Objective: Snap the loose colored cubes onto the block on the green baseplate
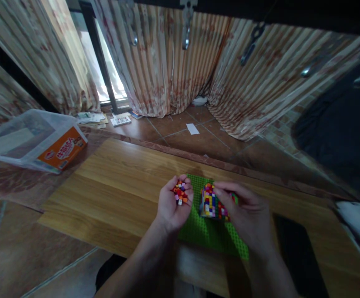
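The 2 hands are apart. The left hand [174,211] is palm up and open in a shallow cup, with a heap of loose bricks [180,193] lying in it. The right hand [251,205] is bent over the brick model [209,200], its thumb and fingertips close together at the top edge; whether they pinch a brick there, I cannot tell.

The model is on the green baseplate [198,227], in front of the person. It should be light and stiff, yet likely fragile where small pieces join, so a low hold on 2 opposite sides looks safer than 1 pinch at the top. The loose bricks look like hard, smooth plastic, nearly weightless and apt to slide (a tilted palm would spill them); each is best taken by its side faces.

The model is blocky, its faces a patchwork of red, yellow, blue, white and pink. The baseplate is thin and flat, covered in fine studs. Under it, the wooden table [120,178] has long, pale grain and a soft sheen. A dark flat slab [298,252] lies near the right forearm. Farther off are a clear, boxy plastic tub [27,142] with 1 orange label [63,149], glossy brown floor tiles [173,132] and pleated, striped curtains [164,66].
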The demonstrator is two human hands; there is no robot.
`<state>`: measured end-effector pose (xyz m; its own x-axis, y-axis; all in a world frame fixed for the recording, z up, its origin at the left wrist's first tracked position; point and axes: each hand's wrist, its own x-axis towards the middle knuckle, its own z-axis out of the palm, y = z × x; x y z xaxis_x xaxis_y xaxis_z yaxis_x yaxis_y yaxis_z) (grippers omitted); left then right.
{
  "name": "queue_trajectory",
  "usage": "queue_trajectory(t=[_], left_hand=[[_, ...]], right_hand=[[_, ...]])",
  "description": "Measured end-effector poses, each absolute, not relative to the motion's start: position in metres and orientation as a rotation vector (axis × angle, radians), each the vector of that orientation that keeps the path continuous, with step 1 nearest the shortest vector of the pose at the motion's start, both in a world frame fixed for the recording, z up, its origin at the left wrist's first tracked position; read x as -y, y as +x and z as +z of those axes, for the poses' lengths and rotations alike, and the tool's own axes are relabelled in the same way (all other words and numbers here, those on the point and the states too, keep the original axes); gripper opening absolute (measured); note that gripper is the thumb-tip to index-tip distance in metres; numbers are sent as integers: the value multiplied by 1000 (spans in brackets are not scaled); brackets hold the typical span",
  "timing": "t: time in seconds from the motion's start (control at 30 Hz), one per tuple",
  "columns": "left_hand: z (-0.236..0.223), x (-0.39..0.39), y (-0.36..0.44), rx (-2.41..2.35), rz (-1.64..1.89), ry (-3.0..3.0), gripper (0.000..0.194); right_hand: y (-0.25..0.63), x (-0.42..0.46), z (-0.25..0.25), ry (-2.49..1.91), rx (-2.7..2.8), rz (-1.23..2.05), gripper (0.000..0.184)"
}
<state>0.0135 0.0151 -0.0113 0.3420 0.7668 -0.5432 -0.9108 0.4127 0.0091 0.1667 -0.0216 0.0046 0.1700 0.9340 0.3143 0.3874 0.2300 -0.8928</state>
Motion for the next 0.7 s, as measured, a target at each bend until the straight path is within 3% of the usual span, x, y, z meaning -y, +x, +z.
queue_trajectory(t=[0.17,0.7], left_hand=[[-11,-15,16,-563,1166,-281,32],[-7,-12,19,-552,1160,-192,32]], right_hand=[[146,27,8,-1223,1690,809,13],[134,23,0,-1336,1936,678,9]])
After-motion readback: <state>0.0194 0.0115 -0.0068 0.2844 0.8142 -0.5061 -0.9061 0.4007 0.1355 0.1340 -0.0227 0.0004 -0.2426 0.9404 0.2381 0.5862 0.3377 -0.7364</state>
